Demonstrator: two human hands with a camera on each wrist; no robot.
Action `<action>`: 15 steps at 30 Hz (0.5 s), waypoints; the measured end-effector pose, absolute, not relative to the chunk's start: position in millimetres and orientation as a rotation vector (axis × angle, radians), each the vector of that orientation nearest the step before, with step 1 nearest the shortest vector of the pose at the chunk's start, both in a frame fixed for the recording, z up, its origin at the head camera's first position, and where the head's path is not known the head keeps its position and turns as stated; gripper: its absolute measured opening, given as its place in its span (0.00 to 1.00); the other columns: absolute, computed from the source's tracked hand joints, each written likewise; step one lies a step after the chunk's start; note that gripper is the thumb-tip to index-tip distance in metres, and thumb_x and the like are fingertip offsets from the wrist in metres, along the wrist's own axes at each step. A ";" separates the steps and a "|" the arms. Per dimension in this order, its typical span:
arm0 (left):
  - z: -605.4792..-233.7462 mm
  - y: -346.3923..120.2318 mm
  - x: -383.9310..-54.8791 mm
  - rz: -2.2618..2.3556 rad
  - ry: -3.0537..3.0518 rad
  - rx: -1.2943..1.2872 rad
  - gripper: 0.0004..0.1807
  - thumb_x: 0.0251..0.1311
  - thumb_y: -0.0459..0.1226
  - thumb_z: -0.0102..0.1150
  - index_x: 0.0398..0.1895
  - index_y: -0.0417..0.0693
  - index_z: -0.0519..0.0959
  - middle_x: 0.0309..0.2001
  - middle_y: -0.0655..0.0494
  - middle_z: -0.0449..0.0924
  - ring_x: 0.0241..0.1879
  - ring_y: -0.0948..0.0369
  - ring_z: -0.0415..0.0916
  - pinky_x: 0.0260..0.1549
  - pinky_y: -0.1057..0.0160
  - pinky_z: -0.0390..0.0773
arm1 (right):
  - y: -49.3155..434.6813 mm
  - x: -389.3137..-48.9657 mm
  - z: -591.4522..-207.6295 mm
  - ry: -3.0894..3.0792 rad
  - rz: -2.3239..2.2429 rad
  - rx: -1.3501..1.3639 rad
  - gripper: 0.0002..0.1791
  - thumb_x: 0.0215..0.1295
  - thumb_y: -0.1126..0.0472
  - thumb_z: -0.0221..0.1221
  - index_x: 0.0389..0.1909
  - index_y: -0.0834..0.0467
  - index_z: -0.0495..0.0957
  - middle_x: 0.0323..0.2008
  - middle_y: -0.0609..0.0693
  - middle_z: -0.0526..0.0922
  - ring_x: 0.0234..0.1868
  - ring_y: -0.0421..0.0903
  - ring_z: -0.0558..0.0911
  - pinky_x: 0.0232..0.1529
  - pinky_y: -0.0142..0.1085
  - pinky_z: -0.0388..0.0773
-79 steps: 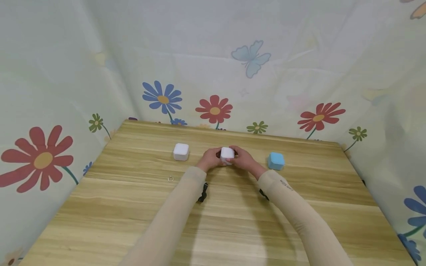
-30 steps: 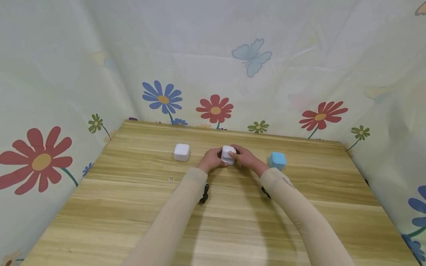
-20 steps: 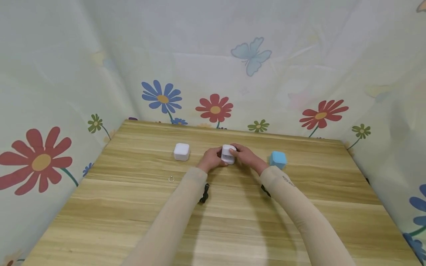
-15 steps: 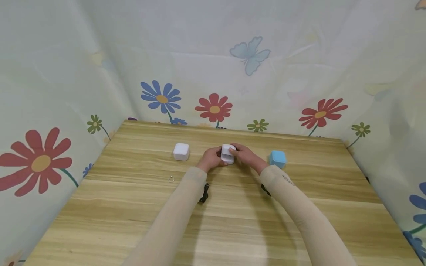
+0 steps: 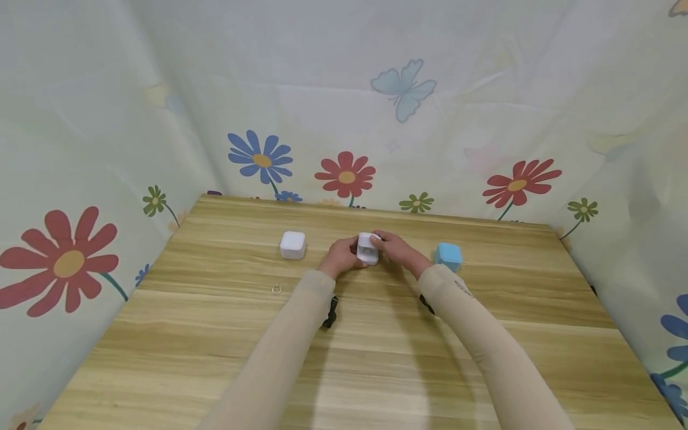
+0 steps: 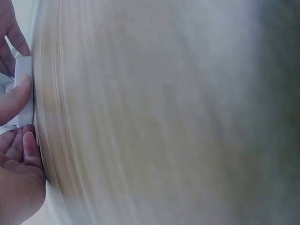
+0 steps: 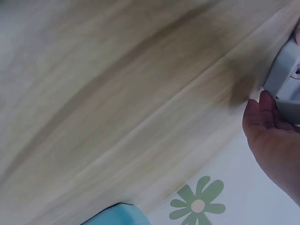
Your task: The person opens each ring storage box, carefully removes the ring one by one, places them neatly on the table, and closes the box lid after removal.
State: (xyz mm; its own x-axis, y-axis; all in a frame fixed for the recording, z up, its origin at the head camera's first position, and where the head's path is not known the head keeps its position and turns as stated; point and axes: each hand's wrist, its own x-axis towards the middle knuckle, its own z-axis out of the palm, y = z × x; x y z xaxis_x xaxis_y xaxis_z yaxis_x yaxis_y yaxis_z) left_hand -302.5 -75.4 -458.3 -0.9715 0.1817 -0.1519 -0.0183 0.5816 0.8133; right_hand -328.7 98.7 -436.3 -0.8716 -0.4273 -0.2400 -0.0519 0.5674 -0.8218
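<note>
A small white ring box (image 5: 368, 254), its lid raised, stands at mid-table between both hands. My left hand (image 5: 341, 257) grips the lower part from the left, thumb along its near side. My right hand (image 5: 395, 248) pinches the lid, thumb on its front. In the right wrist view, the fingers (image 7: 265, 112) touch the white box (image 7: 281, 70) at the frame's edge. Small dark marks show inside, too unclear to name. The left wrist view catches the box's white side (image 6: 25, 103) with fingers around it. A thin ring (image 5: 276, 289) lies on the table, left of my left forearm.
A closed white box (image 5: 292, 245) stands left of the hands, and a light blue box (image 5: 448, 256) to the right. The wooden table (image 5: 215, 334) ends at a flower-printed cloth (image 5: 301, 107) behind and at both sides. Black straps (image 5: 330, 312) hang under the wrists.
The lid of the held box has swung up and back under my right thumb, so the inside now shows. My left hand stays at the base. The other boxes and the ring have not moved.
</note>
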 end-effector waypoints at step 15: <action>-454.4 -75.3 -300.0 1.373 2.563 0.110 0.41 0.58 0.30 0.72 0.75 0.41 0.67 0.66 0.40 0.78 0.66 0.48 0.77 0.70 0.52 0.74 | 95.8 -332.5 -430.0 2.289 -1.258 -0.254 0.33 0.84 0.49 0.36 0.78 0.67 0.55 0.77 0.66 0.61 0.79 0.62 0.61 0.80 0.57 0.58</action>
